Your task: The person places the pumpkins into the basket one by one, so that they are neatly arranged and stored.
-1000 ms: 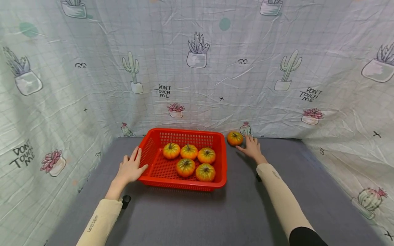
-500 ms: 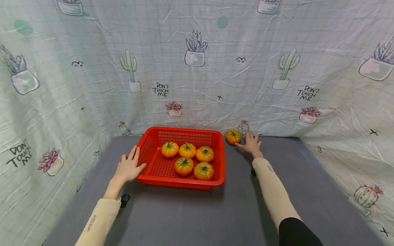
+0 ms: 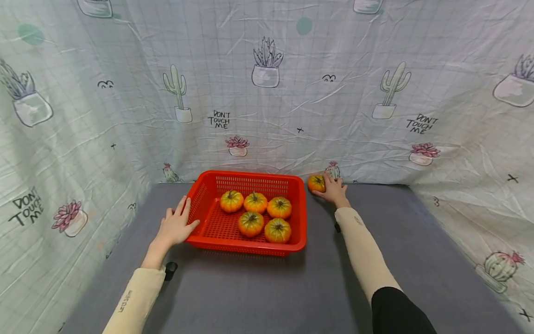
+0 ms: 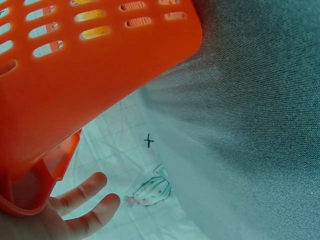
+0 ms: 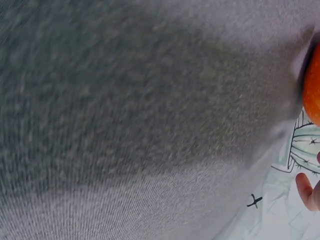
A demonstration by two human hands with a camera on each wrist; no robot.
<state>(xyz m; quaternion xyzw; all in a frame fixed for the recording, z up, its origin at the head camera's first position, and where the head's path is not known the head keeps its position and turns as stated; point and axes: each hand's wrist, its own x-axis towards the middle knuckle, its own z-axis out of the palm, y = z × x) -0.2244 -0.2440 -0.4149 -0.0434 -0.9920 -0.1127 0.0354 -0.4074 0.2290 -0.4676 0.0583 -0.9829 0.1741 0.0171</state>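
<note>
A red plastic basket (image 3: 246,248) with slotted walls sits on the grey tabletop in the head view, several small orange-yellow pumpkins (image 3: 251,224) inside it. My left hand (image 3: 173,227) rests on its left rim, fingers spread, thumb over the edge. In the left wrist view two fingers (image 4: 97,210) extend beyond the red rim. Outside the basket's back right corner, against the backdrop, lies a single pumpkin (image 3: 315,183). My right hand (image 3: 335,191) reaches its right side with fingers spread; whether they touch is hard to tell. The right wrist view catches only that pumpkin's edge (image 5: 312,90) and some fingertips (image 5: 305,190).
A pale cloth backdrop (image 3: 283,111) printed with cacti and potted plants rises behind and along both sides. Grey tabletop (image 3: 267,292) stretches in front of the basket and to the right of my right arm. A small black object (image 3: 170,271) shows beside the left wrist.
My right hand has moved left, from a short distance away up to the lone pumpkin. The left hand stays on the basket rim. The view shifts slightly.
</note>
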